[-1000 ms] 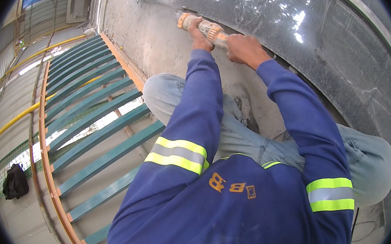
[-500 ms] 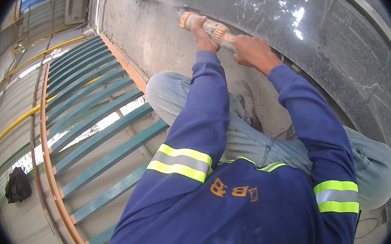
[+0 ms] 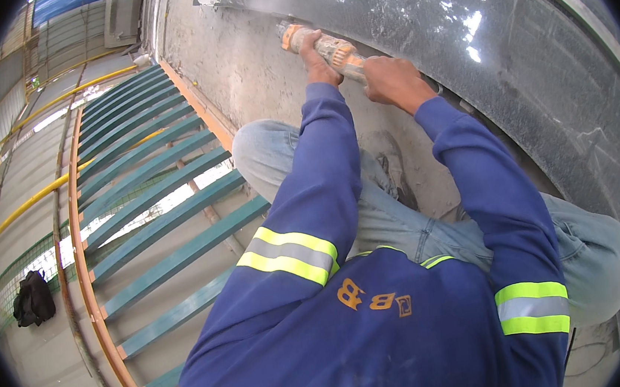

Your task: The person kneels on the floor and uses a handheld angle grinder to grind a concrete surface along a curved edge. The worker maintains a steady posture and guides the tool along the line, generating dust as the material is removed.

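A dusty orange-and-grey power grinder point(image 3: 341, 54) is held in both my hands, its head point(image 3: 287, 34) pointing away and to the left at the lower edge of a dark glossy slab point(image 3: 413, 27). My left hand point(image 3: 317, 60) wraps round the front of its body. Farther back, my right hand point(image 3: 398, 82) closes round the rear end. Pale dust hangs by the head and over the slab's far left corner. Whether the head touches the slab cannot be made out.
Left of my bent knee point(image 3: 265, 153) stands a rack of teal slats point(image 3: 178, 214) in an orange frame. Beyond it are yellow pipes point(image 3: 41, 193) and a black bag point(image 3: 33, 298). A shoe point(image 3: 395, 170) rests on the dusty concrete floor point(image 3: 238, 66) beneath my arms.
The grinder and both hands have shifted slightly left along the slab's edge. The dust near the head looks thicker. My view has tilted a little. Both hands keep their grip.
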Demonstrator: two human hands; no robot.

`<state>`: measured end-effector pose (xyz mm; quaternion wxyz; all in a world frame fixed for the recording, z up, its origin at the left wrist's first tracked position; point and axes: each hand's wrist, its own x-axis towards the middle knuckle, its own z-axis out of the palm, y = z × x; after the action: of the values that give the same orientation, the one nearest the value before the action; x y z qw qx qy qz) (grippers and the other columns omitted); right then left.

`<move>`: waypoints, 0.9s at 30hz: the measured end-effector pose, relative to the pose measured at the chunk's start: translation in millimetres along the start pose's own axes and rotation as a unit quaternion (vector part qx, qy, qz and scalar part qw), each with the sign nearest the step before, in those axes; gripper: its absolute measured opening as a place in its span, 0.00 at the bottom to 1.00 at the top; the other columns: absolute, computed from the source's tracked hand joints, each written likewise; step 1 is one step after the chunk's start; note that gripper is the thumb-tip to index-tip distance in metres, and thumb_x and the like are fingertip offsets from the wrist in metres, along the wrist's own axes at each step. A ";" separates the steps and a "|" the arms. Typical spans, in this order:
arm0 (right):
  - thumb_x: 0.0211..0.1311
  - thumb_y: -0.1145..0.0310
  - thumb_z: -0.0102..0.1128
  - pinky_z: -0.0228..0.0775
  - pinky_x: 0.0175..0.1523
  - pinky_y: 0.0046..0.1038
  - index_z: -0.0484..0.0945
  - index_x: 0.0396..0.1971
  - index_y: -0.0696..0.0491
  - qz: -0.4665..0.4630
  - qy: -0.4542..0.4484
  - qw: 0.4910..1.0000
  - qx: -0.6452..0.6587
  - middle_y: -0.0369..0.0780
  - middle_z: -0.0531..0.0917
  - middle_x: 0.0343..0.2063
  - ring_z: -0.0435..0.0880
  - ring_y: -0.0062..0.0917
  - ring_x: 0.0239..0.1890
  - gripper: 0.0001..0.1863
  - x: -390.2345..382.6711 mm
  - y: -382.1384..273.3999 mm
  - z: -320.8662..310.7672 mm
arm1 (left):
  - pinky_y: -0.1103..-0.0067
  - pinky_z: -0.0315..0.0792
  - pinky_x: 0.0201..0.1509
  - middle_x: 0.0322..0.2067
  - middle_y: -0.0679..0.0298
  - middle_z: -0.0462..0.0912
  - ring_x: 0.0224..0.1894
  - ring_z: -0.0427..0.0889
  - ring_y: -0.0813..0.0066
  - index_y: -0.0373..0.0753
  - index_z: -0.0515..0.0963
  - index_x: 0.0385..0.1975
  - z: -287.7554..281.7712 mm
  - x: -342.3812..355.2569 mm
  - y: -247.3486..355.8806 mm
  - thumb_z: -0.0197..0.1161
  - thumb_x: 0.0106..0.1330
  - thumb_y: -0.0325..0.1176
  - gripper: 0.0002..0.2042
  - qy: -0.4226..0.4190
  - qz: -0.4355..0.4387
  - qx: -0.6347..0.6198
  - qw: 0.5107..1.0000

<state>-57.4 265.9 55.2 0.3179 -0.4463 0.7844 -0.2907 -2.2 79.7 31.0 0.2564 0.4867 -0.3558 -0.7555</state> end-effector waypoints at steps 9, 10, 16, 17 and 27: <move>0.49 0.71 0.64 0.79 0.45 0.39 0.82 0.37 0.60 0.013 -0.012 1.000 -0.008 0.48 0.86 0.38 0.87 0.42 0.42 0.14 -22.5 -7.3 -17.9 | 0.59 0.79 0.38 0.32 0.57 0.75 0.32 0.80 0.57 0.40 0.69 0.41 4.9 -15.4 -2.4 0.63 0.53 0.40 0.18 -0.004 -0.002 -0.003 1.000; 0.49 0.71 0.64 0.79 0.45 0.40 0.82 0.37 0.60 0.014 -0.007 1.000 -0.008 0.48 0.86 0.38 0.87 0.42 0.41 0.14 -21.6 -7.1 -17.4 | 0.59 0.79 0.38 0.32 0.57 0.75 0.32 0.80 0.57 0.40 0.69 0.41 5.6 -14.8 -2.0 0.63 0.53 0.40 0.18 -0.006 -0.001 -0.003 1.000; 0.48 0.72 0.63 0.79 0.45 0.39 0.83 0.36 0.59 0.002 0.007 1.000 -0.011 0.48 0.86 0.38 0.87 0.42 0.41 0.13 -8.9 -5.0 -9.1 | 0.59 0.79 0.38 0.31 0.58 0.75 0.31 0.80 0.57 0.40 0.69 0.39 0.4 0.0 -0.6 0.62 0.53 0.39 0.17 -0.002 -0.003 -0.015 1.000; 0.48 0.72 0.62 0.79 0.45 0.39 0.83 0.36 0.59 0.000 0.013 1.000 -0.011 0.48 0.86 0.38 0.87 0.42 0.41 0.13 -5.2 -2.4 -4.1 | 0.59 0.78 0.37 0.31 0.58 0.75 0.31 0.80 0.57 0.40 0.70 0.39 1.3 1.8 -0.9 0.62 0.53 0.39 0.16 -0.004 0.000 -0.014 1.000; 0.50 0.72 0.61 0.79 0.45 0.39 0.83 0.37 0.59 -0.004 0.015 1.000 -0.014 0.47 0.86 0.39 0.87 0.41 0.42 0.13 0.3 -0.2 5.9 | 0.60 0.78 0.37 0.30 0.59 0.76 0.31 0.80 0.58 0.42 0.71 0.37 -0.7 -2.8 1.1 0.63 0.53 0.40 0.15 -0.005 -0.016 0.001 1.000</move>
<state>-53.0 264.6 51.5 0.2980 -0.4498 0.7913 -0.2876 -0.4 80.9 33.3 0.2424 0.4890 -0.3496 -0.7615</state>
